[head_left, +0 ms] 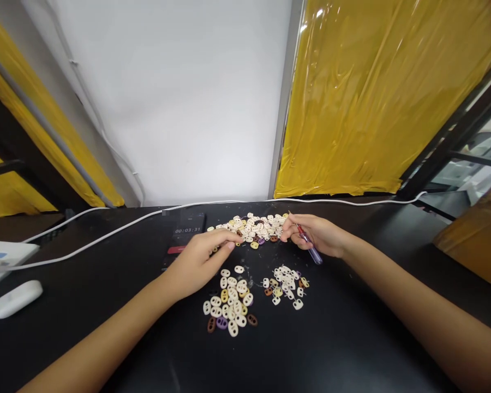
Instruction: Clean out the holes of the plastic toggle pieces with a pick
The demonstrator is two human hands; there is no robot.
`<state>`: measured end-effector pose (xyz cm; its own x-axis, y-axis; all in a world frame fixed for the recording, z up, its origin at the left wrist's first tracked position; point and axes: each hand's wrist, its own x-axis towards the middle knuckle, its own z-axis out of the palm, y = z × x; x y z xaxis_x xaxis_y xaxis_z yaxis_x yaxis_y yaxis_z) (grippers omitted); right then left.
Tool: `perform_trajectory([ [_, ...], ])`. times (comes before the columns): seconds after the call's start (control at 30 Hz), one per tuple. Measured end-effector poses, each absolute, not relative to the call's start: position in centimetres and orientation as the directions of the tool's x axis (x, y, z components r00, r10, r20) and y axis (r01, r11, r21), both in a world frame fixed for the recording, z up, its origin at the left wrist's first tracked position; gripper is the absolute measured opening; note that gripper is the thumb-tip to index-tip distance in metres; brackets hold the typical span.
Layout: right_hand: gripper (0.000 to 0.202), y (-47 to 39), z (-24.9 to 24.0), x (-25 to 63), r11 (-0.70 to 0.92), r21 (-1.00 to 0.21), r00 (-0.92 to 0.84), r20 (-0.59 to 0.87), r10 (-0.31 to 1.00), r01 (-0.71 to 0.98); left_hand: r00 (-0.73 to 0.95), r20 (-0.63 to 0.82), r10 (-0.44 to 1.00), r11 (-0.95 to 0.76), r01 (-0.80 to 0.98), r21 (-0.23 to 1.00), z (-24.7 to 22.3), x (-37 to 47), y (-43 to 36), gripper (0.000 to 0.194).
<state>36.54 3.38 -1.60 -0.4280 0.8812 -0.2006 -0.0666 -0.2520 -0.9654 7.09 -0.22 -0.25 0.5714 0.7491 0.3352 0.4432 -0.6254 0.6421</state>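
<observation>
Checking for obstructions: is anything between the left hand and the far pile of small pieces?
Nothing visible: the left hand is at the near edge of the far pile; the right hand is at its right end.

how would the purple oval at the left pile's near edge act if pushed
The purple, plastic-looking oval with holes is probably light, being far smaller than the left hand. Lying flat, it would likely slide rather than roll.

The white panel (175,98) is bright and softly lit. To its right, yellow sheeting (352,103) carries glare spots; below the panel, the black table (245,365) shines weakly. Outer parts look stretched.
</observation>
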Motion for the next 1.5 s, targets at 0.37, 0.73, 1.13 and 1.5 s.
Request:
perform_trajectory([
  [0.37, 0.029, 0.6, -0.5, 34.6, -0.285, -0.954, -0.439, -0.218, 0.871, -0.092, 0.757, 0.299, 0.581, -0.794, 0.446, 0.413, -1.1, 8.9, 1.3, 0.027],
  [0.73, 0.020, -1.5, 0.3, 33.8, -0.191, -0.977, -0.375, -0.143, 0.916, -0.094, 0.711, 0.280, 0.645, -0.757, 0.542, 0.365, -0.9, 10.4, 2.7, 0.017],
  [1.13, 0.019, -2.1, -0.4, 33.5, 0.302, -0.927, -0.344, 0.216, 0.914, 0.220, 0.484, 0.315, 0.816, -0.535, 0.429, 0.728, -0.8, 10.4, 0.9, 0.018],
  [1.5, 0.018, -4.2, 0.5, 33.5, 0.586, -0.627, -0.559, 0.273, 0.783, 0.513, 0.319, -0.016, 0.948, 0.026, -0.026, 0.999, 0.3, 11.4, -3.9, 0.013],
])
